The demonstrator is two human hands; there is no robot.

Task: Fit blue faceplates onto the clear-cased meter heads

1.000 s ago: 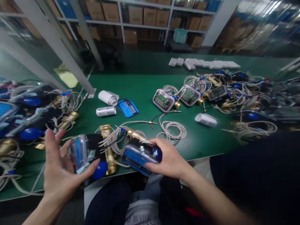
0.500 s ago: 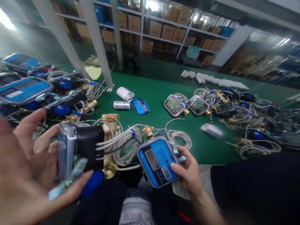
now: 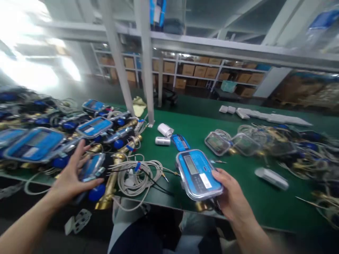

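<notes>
Blue-faced, clear-plastic rounded-square meter (image 3: 198, 173): right hand (image 3: 231, 193) gripping, display up presumably for reading, above near edge of surface (image 3: 246, 173) | left hand (image 3: 66, 181) spread around boxy blue-black brass-piped meter (image 3: 93, 164), contact unclear

The head view looks forward and down, the left hand (image 3: 69, 180) and right hand (image 3: 230, 192) close below, across the bench (image 3: 190, 125) toward distant shelves (image 3: 175, 68).

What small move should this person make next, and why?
Probably the left hand, spread around the near meter, should ease it farther onto the green table: its brass pipe appears to reach past the front edge, and the right hand is busy holding another blue-faced meter.
</notes>
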